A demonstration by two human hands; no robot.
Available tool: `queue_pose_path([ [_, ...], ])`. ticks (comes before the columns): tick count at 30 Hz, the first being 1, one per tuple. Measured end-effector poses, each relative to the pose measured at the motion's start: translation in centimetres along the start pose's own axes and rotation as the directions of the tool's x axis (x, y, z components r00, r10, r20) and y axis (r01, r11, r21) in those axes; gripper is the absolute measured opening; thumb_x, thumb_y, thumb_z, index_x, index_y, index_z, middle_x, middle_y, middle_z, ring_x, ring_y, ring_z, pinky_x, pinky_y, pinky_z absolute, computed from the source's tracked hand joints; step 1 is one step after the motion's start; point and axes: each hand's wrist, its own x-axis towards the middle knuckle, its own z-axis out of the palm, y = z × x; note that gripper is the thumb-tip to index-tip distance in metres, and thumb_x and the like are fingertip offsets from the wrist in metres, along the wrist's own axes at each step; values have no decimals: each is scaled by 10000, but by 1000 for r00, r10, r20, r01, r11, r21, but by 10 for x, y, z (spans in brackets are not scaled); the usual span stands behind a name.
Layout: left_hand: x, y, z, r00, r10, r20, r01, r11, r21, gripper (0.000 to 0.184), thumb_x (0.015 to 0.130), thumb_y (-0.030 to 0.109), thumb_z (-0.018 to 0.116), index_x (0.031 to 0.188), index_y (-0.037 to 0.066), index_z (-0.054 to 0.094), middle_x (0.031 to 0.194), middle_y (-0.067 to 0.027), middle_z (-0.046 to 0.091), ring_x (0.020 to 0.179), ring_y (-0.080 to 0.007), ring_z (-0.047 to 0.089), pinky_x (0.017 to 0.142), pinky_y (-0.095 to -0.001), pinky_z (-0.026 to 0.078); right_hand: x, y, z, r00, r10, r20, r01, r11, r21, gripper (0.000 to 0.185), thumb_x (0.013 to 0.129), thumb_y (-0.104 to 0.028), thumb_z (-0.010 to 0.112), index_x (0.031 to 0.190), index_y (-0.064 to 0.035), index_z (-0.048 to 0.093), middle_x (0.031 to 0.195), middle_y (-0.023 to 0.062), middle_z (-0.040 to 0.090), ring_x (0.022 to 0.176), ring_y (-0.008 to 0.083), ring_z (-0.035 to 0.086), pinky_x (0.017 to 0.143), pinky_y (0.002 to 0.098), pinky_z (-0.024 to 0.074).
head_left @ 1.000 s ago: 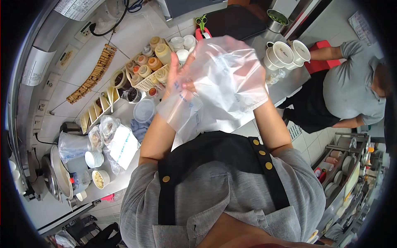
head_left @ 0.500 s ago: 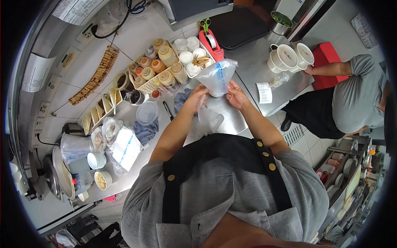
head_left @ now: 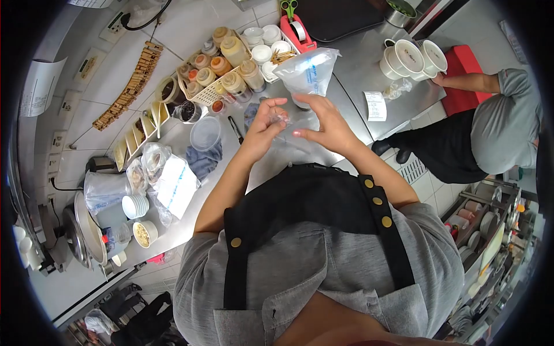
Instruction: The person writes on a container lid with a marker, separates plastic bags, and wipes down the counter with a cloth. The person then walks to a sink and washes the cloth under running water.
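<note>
A clear plastic bag with blue print (head_left: 311, 72) stands on the steel counter, puffed out at the top, just beyond my hands. My left hand (head_left: 265, 130) is closed, thumb and fingers on a thin sheet of clear plastic (head_left: 300, 120) that lies between my two hands. My right hand (head_left: 330, 128) is open, its fingers and thumb apart, and it partly covers the lower end of the printed bag. What is inside that bag is mostly hidden.
A basket of sauce bottles (head_left: 231, 83), stacked white cups (head_left: 262, 55) and a red tape dispenser (head_left: 297, 34) stand behind. Left are a round clear container (head_left: 205, 134) and blue cloth (head_left: 205, 161). Right are a receipt (head_left: 374, 106), white tubs (head_left: 408, 59) and a co-worker (head_left: 502, 127).
Both hands have come off the sides of the printed bag and moved nearer my body. My right hand has spread its fingers. The loose clear plastic now sits between the hands.
</note>
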Motion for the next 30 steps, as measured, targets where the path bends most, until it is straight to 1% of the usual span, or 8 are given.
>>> queue_pose_path([
  [2, -7, 4, 3, 994, 111, 4, -111, 992, 64, 479, 916, -7, 543, 1357, 115, 403, 1023, 1, 512, 879, -64, 478, 766, -233, 407, 6, -3, -6, 997, -46, 54, 47, 998, -28, 441, 793, -231, 779, 1172, -58, 638, 1169, 128, 649, 1083, 281, 585, 936, 394, 448],
  [4, -13, 10, 6, 994, 113, -9, -113, 993, 43, 488, 914, -18, 543, 1360, 116, 397, 1025, 0, 513, 873, -62, 477, 767, -232, 405, 7, -3, -14, 950, -21, 311, 22, 1000, 0, 226, 822, -186, 747, 991, -46, 692, 1027, 108, 684, 987, 291, 606, 890, 379, 462],
  [5, -14, 13, 7, 992, 120, -24, -119, 993, 17, 498, 912, -29, 543, 1363, 117, 391, 1028, -1, 513, 867, -61, 475, 767, -231, 403, 8, -7, -16, 958, -13, 288, -4, 998, 58, 157, 833, -174, 745, 868, -29, 695, 878, 86, 678, 886, 260, 618, 826, 355, 469],
  [9, -20, 23, 9, 986, 162, -26, -160, 985, 67, 534, 897, -45, 550, 1384, 110, 397, 1064, -16, 534, 923, -85, 515, 801, -254, 430, 10, -21, -29, 918, 98, 385, -182, 965, 188, 178, 841, -193, 753, 865, -27, 694, 832, 72, 655, 838, 211, 606, 790, 334, 466],
  [11, -21, 35, 15, 901, 432, 43, -414, 825, 385, 486, 870, -22, 627, 1324, 114, 523, 1119, -36, 564, 977, -138, 567, 835, -278, 458, 13, -22, -32, 876, 103, 472, -232, 946, 224, 192, 849, -208, 755, 843, -26, 692, 808, 60, 639, 822, 173, 595, 776, 321, 459],
  [14, -25, 71, 22, 861, 446, 246, -498, 638, 587, 358, 838, 44, 708, 1186, 109, 658, 1123, -57, 593, 989, -185, 605, 835, -299, 487, 13, -24, -31, 873, 109, 475, -214, 961, 174, 213, 851, -217, 746, 844, -9, 698, 800, 104, 660, 772, 200, 615, 749, 330, 481],
  [27, -22, 86, 11, 917, 366, 160, -348, 534, 771, 214, 814, 25, 725, 1027, 45, 718, 901, -69, 682, 815, -177, 655, 725, -298, 509, 15, -18, -26, 889, 145, 434, -254, 946, 204, 210, 838, -159, 761, 878, 18, 655, 733, 66, 662, 684, 119, 572, 658, 304, 467],
  [30, -24, 87, 10, 916, 368, 160, -339, 495, 800, 193, 821, 30, 716, 1014, 40, 712, 887, -68, 682, 770, -178, 661, 709, -300, 515, 15, -14, -26, 854, 197, 481, -317, 931, 182, 193, 838, -145, 773, 830, -16, 630, 695, -18, 610, 647, 57, 495, 605, 252, 415],
])
